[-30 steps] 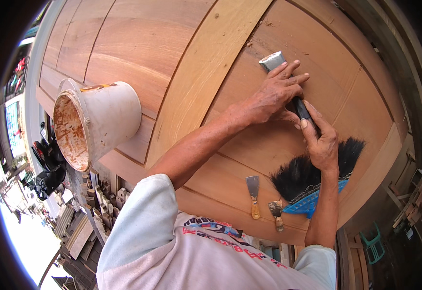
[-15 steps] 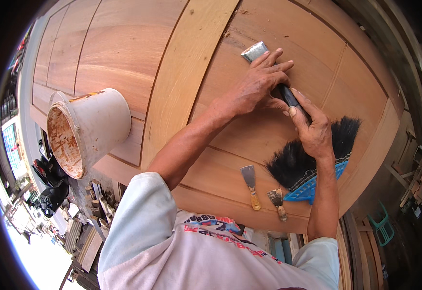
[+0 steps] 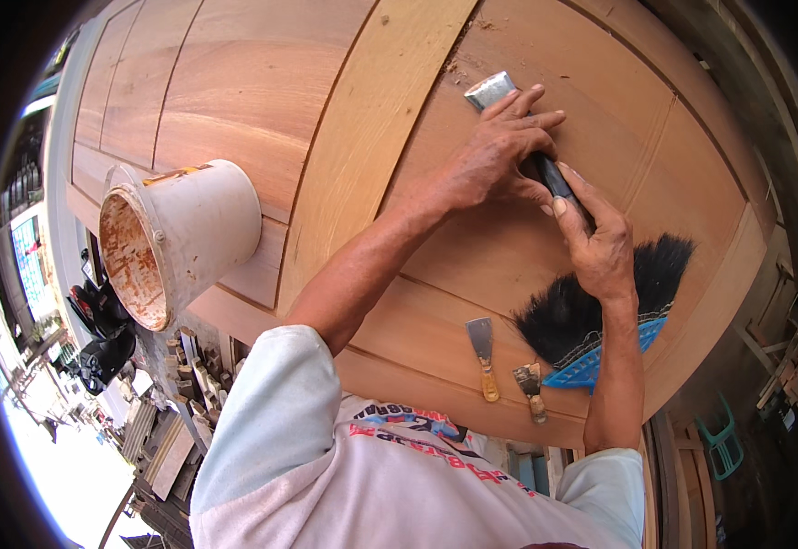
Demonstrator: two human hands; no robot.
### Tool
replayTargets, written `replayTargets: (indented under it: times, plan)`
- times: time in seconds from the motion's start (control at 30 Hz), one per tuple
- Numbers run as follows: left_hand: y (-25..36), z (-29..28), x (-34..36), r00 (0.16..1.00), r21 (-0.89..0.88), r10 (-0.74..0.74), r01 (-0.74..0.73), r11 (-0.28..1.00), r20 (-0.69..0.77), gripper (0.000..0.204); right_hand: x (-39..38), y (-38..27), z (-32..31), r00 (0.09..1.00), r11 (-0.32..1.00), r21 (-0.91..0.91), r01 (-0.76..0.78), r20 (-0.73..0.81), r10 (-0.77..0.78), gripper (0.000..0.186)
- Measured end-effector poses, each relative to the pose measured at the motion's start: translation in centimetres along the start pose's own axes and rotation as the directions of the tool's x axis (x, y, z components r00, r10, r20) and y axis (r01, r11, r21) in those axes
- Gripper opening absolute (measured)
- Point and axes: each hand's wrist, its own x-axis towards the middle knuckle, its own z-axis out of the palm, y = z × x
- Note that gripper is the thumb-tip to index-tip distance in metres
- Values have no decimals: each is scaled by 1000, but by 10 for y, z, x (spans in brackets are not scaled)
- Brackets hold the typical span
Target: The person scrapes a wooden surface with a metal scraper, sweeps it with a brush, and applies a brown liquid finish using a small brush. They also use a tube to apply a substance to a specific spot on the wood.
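A wide chisel (image 3: 491,90) with a flat silver blade and a black handle lies slanted low over the wooden door panel (image 3: 472,247), its blade pointing to the far left. My right hand (image 3: 597,242) is wrapped round the handle's near end, thumb on top. Closer to the blade, my left hand (image 3: 501,157) grips the chisel with the thumb beneath and some fingers stretched across it. The fingers hide where handle and blade meet. Wood crumbs (image 3: 454,69) lie by the dark groove beside the blade. Whether the blade's edge touches the wood I cannot tell.
A stained white bucket (image 3: 207,215) lies on its side at the left. Nearer me are two putty knives (image 3: 482,352) and a blue broom head (image 3: 563,316) with black bristles, partly behind my right forearm. A green plastic chair (image 3: 721,439) stands beyond the door's right edge.
The whole view has shifted slightly, moving the bucket and broom head a little to the right. Both hands keep the same grip on the chisel, which has hardly moved over the panel.
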Motion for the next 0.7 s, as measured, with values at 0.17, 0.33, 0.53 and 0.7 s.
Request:
replayTargets:
  times: [0.17,0.33,0.53,0.7]
  plan:
    - [-17,-28,7,999,96,19,-23,995,40,56,-5,16,14,995,998,7,59,-81,-58,41]
    - [-1,-15,2,994,36,40,-44,998,101,58,-4,8,21,998,995,92,25,-59,-20,43]
    - [-2,-67,-13,998,112,47,-41,993,-47,82,4,-10,31,994,983,160,-90,-50,99,43]
    - [-6,-89,-53,986,507,-40,118,854,-162,84,-30,0,51,975,876,482,13,-201,96,50]
